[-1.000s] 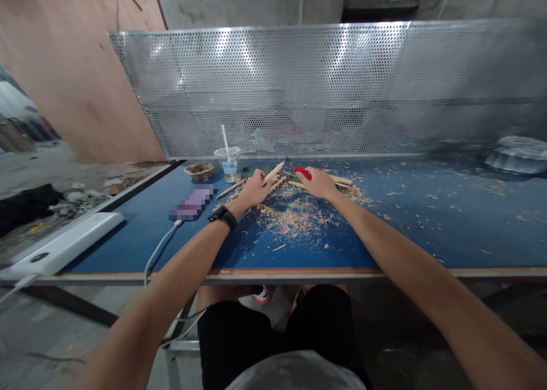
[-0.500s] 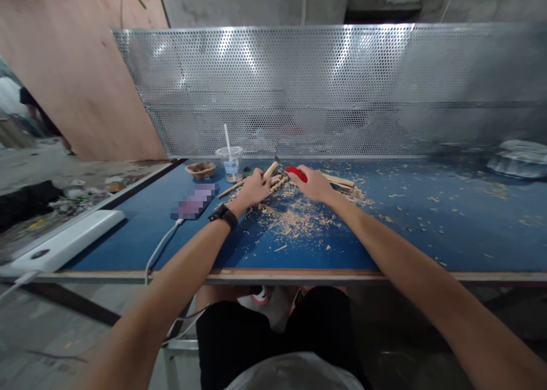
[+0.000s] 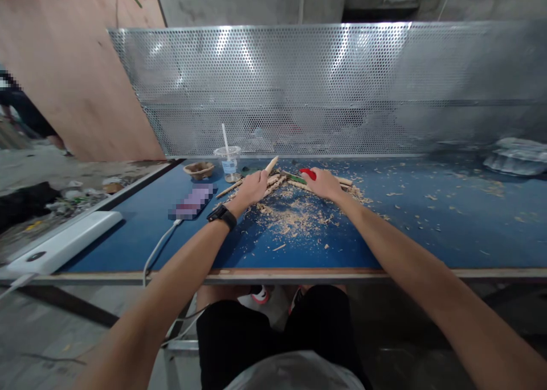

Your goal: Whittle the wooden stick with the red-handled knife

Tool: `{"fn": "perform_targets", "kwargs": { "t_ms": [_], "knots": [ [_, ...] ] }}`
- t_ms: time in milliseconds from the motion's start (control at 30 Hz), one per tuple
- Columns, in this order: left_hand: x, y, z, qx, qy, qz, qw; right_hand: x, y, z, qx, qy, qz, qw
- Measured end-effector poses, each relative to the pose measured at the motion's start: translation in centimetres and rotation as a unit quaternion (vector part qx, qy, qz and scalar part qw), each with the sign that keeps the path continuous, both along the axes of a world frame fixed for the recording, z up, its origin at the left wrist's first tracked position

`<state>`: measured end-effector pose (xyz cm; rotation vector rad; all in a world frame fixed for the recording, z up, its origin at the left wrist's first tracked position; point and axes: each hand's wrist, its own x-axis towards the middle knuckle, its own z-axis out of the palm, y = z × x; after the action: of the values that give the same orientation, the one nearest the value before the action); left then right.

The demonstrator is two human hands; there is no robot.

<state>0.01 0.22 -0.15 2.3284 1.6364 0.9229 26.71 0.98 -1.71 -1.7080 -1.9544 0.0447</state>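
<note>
My left hand [image 3: 255,188] is closed around a pale wooden stick [image 3: 271,165], whose tapered end points up and away from me. In my right hand [image 3: 325,183] is a knife with a red handle [image 3: 308,174], its blade directed left toward the stick. Blade and stick look slightly apart. A green strip [image 3: 297,179] shows just below the handle; I cannot tell whether it belongs to the knife. Under and between both hands lie wood shavings [image 3: 294,219] and several rough sticks [image 3: 273,186] on the blue tabletop [image 3: 410,236].
Left of my hands stand a plastic cup with a straw [image 3: 228,165] and a brown pulp tray [image 3: 199,170]. A blurred phone [image 3: 193,202] with a cable and a white power bank [image 3: 68,242] lie nearer me. A perforated metal panel [image 3: 265,88] closes the back. A plastic-wrapped stack [image 3: 517,157] sits far right.
My right hand with the knife has moved right, away from the stick. The stick's pointed end now reaches farther up and right. The view has shifted slightly.
</note>
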Motion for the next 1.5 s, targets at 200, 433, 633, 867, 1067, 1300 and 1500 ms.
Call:
{"fn": "perform_targets", "kwargs": {
  "t_ms": [200,433,633,867,1067,1300,1500],
  "knots": [
    [-0.1,0.1,-0.4,0.0,-0.002,0.022,1.0,-1.8,-1.3,1.2,0.049,0.041,0.038,0.997],
    [-0.2,0.3,-0.7,0.0,0.036,0.021,0.999,-4.2,-2.7,1.5,0.072,0.017,0.133,0.988],
    [0.0,0.9,-0.6,0.025,0.138,-0.004,0.99,-4.2,-2.5,0.7,0.038,-0.02,0.154,0.987],
    [0.1,0.8,-0.8,-0.01,0.14,0.012,0.99,-3.1,-1.1,0.4,0.054,-0.038,0.077,0.995],
    [0.2,-0.1,-0.2,-0.016,0.083,0.009,0.996,-0.6,-0.2,0.4,0.015,0.02,-0.005,1.0],
    [-0.2,-0.2,-0.1,-0.002,0.047,0.023,0.999,-0.2,-0.3,0.5,0.025,0.035,0.007,0.999],
    [-0.2,0.2,-0.5,0.009,0.069,0.031,0.997,-4.0,-2.0,0.8,0.057,-0.004,0.1,0.993]
  ]
}}
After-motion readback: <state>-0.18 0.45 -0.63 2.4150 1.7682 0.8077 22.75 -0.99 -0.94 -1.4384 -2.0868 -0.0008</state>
